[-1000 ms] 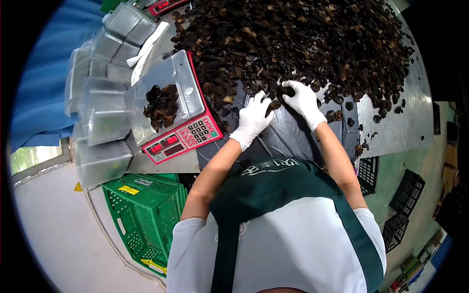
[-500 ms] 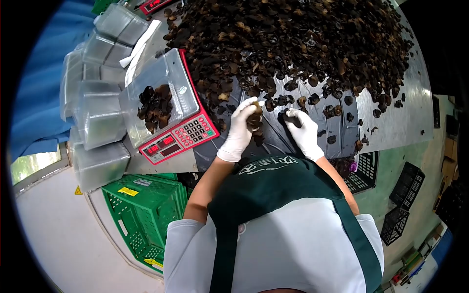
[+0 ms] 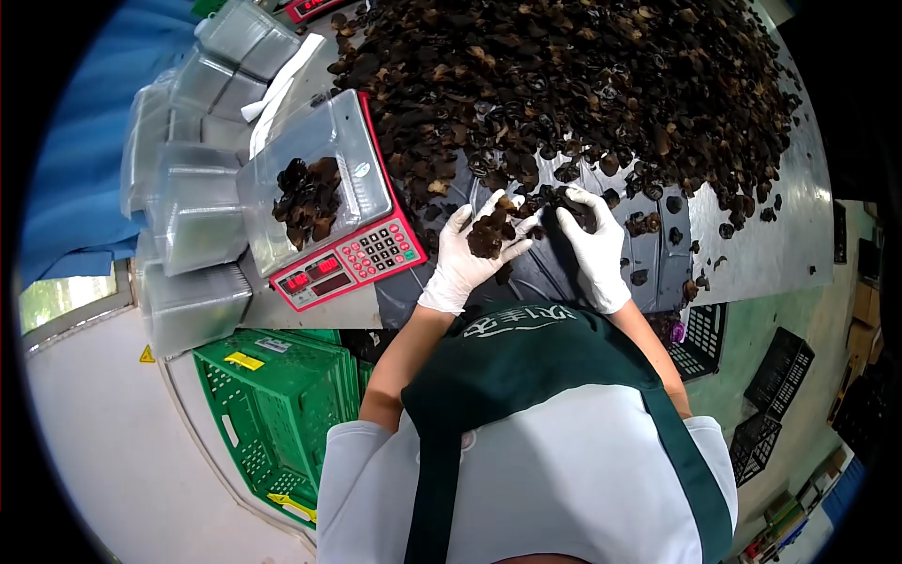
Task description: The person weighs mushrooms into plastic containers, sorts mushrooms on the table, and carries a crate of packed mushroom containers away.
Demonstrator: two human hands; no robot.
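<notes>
My left hand (image 3: pixel 468 258), in a white glove, is turned palm up with its fingers spread around a small bunch of dark brown wood ear mushrooms (image 3: pixel 489 235). Close by on the right, my gloved right hand (image 3: pixel 596 252) curves its fingers and thumb around a dark mushroom piece, partly hidden by the fingers. Beyond both hands lies a large heap of wood ear mushrooms (image 3: pixel 583 85), with loose pieces scattered at its near edge. To the left, a clear plastic box (image 3: pixel 362 193) with some mushrooms in it rests on a red digital scale (image 3: pixel 376 258).
Stacks of clear plastic boxes (image 3: pixel 199 211) line the table's left side. A green crate (image 3: pixel 282 414) stands below on the floor. Black crates (image 3: pixel 782 371) lie at the right. Part of a second red scale (image 3: pixel 310 7) shows at the far left.
My left hand has rolled palm up and its fingers have spread, showing the mushroom bunch. My right hand has lifted its fingers and turned more upright. The view has shifted slightly.
</notes>
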